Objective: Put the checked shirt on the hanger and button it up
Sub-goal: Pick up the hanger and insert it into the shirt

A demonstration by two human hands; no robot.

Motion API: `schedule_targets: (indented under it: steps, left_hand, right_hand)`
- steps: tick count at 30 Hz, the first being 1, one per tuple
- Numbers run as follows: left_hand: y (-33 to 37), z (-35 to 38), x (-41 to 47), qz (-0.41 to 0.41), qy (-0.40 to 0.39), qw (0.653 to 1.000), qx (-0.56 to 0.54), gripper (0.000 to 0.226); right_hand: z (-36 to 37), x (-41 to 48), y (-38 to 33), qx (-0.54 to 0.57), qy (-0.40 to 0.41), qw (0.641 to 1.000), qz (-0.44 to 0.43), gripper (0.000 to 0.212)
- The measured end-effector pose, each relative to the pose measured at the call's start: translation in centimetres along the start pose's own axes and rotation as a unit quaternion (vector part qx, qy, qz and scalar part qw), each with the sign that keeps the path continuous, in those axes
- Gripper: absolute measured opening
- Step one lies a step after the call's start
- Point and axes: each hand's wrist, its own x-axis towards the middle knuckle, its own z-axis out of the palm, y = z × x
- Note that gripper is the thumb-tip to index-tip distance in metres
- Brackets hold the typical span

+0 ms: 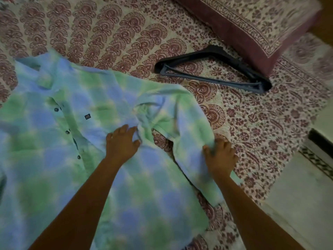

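The green and blue checked shirt (75,141) lies spread front up on the bed, with dark buttons down its placket and its collar at the upper left. My left hand (121,141) presses flat on the shirt near the armpit, fingers spread. My right hand (220,156) grips the edge of the short sleeve, fingers curled into the cloth. A dark plastic hanger (212,69) lies on the bedsheet beyond the sleeve, apart from the shirt and from both hands.
A cream bedsheet with maroon print (252,123) covers the bed. A matching pillow (252,24) sits at the upper right, touching the hanger's hook. The bed's edge and a pale floor (297,195) lie to the right.
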Motion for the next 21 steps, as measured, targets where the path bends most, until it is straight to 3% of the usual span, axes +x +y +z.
schedule_targets:
  steps: [2, 6, 9, 12, 14, 15, 17, 21]
  left_hand:
    - [0.6, 1.1, -2.2, 0.002, -0.026, 1.0, -0.004, 0.056]
    - [1.8, 3.4, -6.4, 0.0, -0.066, 0.998, 0.011, 0.06]
    - [2.4, 4.2, -8.7, -0.001, -0.089, 0.996, 0.018, 0.059]
    - [3.0, 4.4, -10.1, -0.017, -0.1, 0.995, -0.01, 0.056]
    - [3.4, 4.7, -10.8, -0.032, -0.095, 0.994, -0.032, 0.057]
    - [3.7, 4.9, -11.0, -0.035, -0.087, 0.995, -0.042, 0.06]
    - [4.2, 5.6, -11.3, -0.041, -0.064, 0.994, -0.077, 0.068]
    - [6.4, 6.9, -12.5, -0.074, -0.003, 0.993, -0.097, 0.072]
  right_hand:
    - [-0.8, -1.5, 2.0, 0.0, -0.022, 0.997, 0.07, 0.065]
    - [-1.4, -4.5, 4.9, 0.038, -0.048, 0.988, 0.141, 0.062]
    - [-1.7, -6.0, 5.9, 0.176, -0.066, 0.968, 0.164, 0.052]
    - [-3.3, -6.2, 6.2, 0.44, -0.098, 0.872, 0.192, 0.019]
    - [-4.4, -6.3, 6.9, 0.531, -0.131, 0.817, 0.184, 0.018]
    - [-4.7, -6.3, 7.3, 0.547, -0.14, 0.807, 0.173, 0.021]
    - [-5.2, -5.7, 7.8, 0.553, -0.115, 0.809, 0.164, 0.025]
    - [-7.1, -2.6, 9.1, 0.569, 0.035, 0.791, 0.22, 0.022]
